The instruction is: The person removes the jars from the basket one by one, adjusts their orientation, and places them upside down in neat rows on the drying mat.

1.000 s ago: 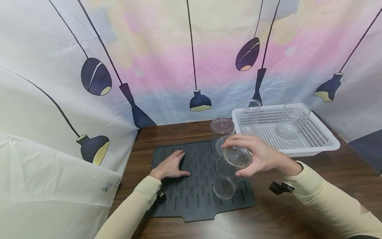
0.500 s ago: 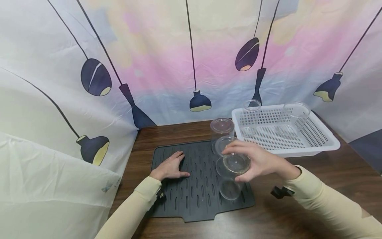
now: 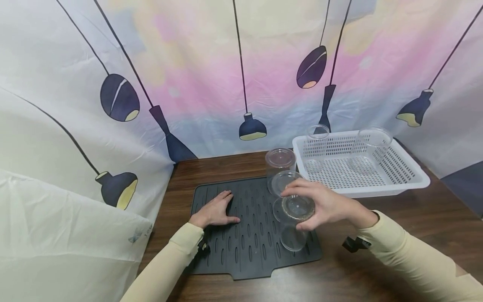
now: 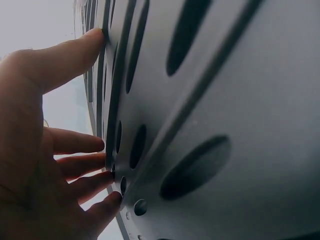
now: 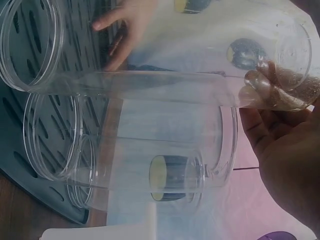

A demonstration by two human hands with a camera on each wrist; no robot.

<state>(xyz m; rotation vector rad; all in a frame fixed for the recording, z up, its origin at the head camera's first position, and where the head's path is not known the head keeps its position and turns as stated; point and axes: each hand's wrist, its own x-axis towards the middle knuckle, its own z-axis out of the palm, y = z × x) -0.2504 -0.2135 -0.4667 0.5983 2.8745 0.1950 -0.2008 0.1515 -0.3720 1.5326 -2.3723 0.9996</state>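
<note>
My right hand (image 3: pixel 320 205) grips a clear cylindrical jar (image 5: pixel 150 82) around its base end, with the rim facing down at the ribbed dark grey mat (image 3: pixel 249 235). Whether that rim touches the mat, I cannot tell. Just behind it a second clear jar (image 3: pixel 285 181) stands upside down, and a third jar (image 3: pixel 281 157) is farther back in the same row. On the mat's left part, my left hand (image 3: pixel 215 209) rests with fingers spread and holds nothing. Its fingertips touch the mat surface in the left wrist view.
A white perforated basket (image 3: pixel 409 182) stands at the back right of the wooden table (image 3: pixel 351 277). Inside it are two clear jars, a narrow jar (image 3: pixel 317 147) and a wider jar (image 3: pixel 371 147), openings up. A patterned cloth (image 3: pixel 211 75) hangs behind the table.
The lower end of the held jar has swung to the right, so the jar is more upright and in line with the others. The left hand stays in place.
</note>
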